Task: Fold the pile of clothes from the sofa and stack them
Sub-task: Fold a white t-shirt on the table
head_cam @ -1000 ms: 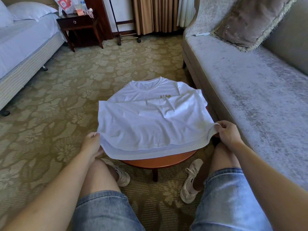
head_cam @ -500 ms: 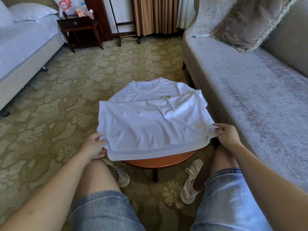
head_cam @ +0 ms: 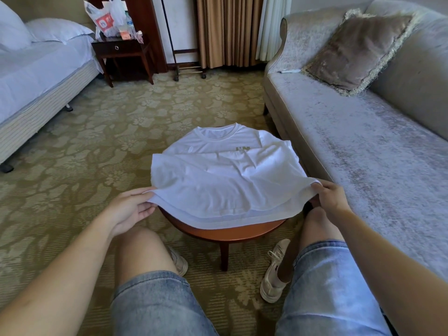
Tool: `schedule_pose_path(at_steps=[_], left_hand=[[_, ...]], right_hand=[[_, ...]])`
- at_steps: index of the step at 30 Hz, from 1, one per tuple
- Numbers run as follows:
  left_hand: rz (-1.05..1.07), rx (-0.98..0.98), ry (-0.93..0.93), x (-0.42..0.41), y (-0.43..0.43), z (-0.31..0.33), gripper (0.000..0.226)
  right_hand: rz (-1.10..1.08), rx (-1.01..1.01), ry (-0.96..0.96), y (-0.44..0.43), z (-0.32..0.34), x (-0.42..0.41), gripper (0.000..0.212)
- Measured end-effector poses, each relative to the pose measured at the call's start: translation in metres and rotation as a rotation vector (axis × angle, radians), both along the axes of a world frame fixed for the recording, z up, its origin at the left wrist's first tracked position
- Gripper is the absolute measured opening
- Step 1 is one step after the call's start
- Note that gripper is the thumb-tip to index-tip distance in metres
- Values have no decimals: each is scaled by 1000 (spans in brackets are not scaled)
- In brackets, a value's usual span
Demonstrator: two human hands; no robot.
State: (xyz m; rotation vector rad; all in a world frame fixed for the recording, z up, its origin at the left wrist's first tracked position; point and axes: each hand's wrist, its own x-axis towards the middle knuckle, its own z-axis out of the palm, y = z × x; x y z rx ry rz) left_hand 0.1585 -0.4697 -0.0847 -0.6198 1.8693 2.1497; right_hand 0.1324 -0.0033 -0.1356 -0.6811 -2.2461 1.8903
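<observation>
A white T-shirt (head_cam: 225,175) lies spread over a small round wooden table (head_cam: 228,232), collar at the far side, a small dark logo on its chest. Its near hem hangs over the table's front edge. My left hand (head_cam: 132,209) pinches the near left corner of the hem, thumb on top and fingers underneath. My right hand (head_cam: 331,198) grips the near right corner, fingers curled over the cloth. Both corners are lifted slightly off the table. The grey sofa (head_cam: 363,141) on the right carries no clothes in view.
A brown fringed cushion (head_cam: 358,49) and a pen (head_cam: 289,71) lie on the sofa. A bed (head_cam: 36,76) stands at the left, a dark nightstand (head_cam: 123,54) with plastic bags behind it. My knees and shoes flank the table on patterned carpet.
My left hand moved up and inward and took hold of the hem's left corner. The right hand kept its grip and rose a little, lifting the hem.
</observation>
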Motion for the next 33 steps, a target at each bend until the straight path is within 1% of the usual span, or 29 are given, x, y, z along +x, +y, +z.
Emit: schedule_pose_path(at_steps=[2, 4, 7, 9, 12, 15, 19, 25, 27, 31, 33], left_hand=[[-60, 41, 7, 7, -4, 6, 20], [-96, 89, 11, 13, -6, 11, 23], [-97, 157, 38, 22, -9, 18, 26], [-71, 177, 69, 28, -10, 24, 22], [5, 143, 111, 37, -13, 32, 17], [71, 92, 142, 45, -18, 38, 18], [74, 30, 148, 57, -24, 45, 20], [105, -66, 140, 69, -28, 54, 17], [127, -70, 141, 72, -29, 54, 16], [145, -84, 140, 71, -27, 55, 14], [141, -124, 127, 68, -21, 55, 15]], right_hand=[[-22, -44, 41, -1, 15, 5, 21], [-39, -47, 75, 2, 28, 8, 19], [-81, -54, 114, 10, 39, 11, 17], [-84, -73, 141, 15, 48, 16, 20], [-58, -162, 187, 20, 63, 27, 25], [-27, -247, 198, 28, 72, 35, 24], [27, -322, 180, 37, 79, 42, 21], [176, -438, 86, 47, 84, 57, 25], [234, -441, 48, 50, 85, 65, 26], [314, -335, -74, 53, 86, 77, 23], [343, -297, -99, 51, 87, 78, 24]])
